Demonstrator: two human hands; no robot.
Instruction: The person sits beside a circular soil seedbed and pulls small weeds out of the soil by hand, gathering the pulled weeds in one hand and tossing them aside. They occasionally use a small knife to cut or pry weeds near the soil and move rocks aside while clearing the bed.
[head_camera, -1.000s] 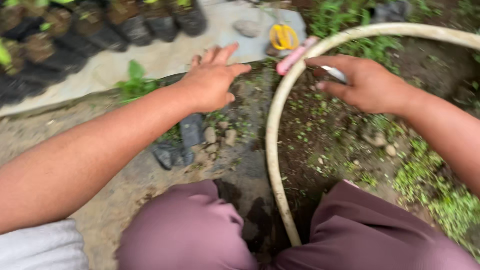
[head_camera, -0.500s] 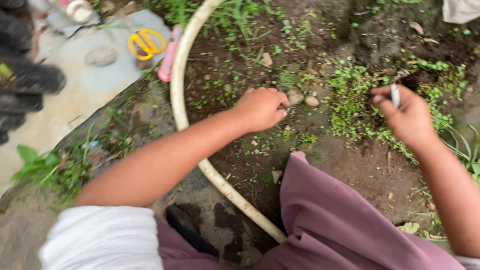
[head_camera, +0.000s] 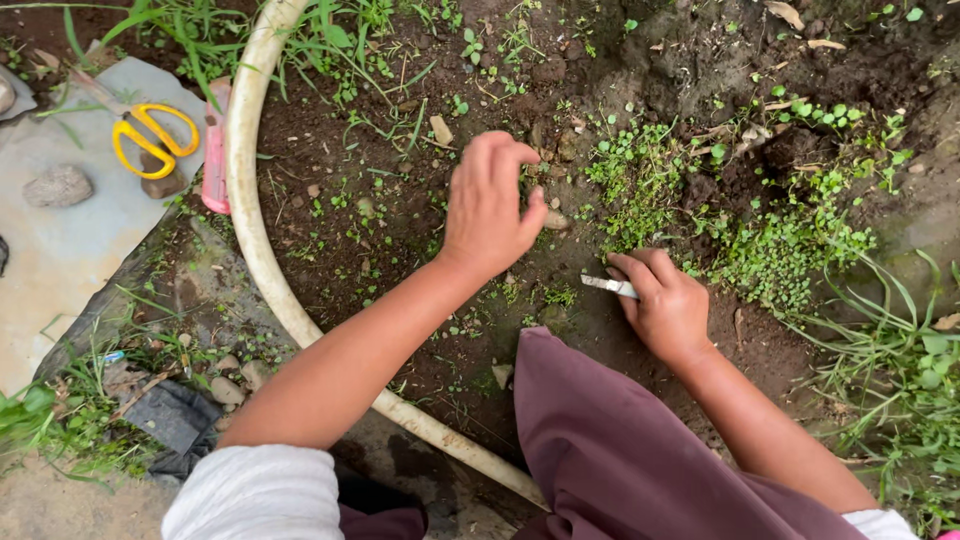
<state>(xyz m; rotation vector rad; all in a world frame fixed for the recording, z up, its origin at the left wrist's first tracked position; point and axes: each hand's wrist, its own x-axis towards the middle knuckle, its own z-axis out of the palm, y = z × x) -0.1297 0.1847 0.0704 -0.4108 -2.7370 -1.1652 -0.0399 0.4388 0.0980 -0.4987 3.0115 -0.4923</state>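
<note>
My left hand reaches over dark soil, its fingertips curled down onto a small pale stone beside a patch of tiny green weeds. My right hand rests low on the soil, shut on a small metal blade whose tip points left. Both hands are inside a curved pale hose that rings the soil bed.
Yellow-handled scissors and a pink cutter lie at the left by the hose, near a grey stone on a pale slab. My maroon-clad knee is at the bottom. Long grass grows at the right.
The view has swung right from the slab onto the soil bed. My left hand moved across the hose onto the soil. My right hand lowered the blade to the ground.
</note>
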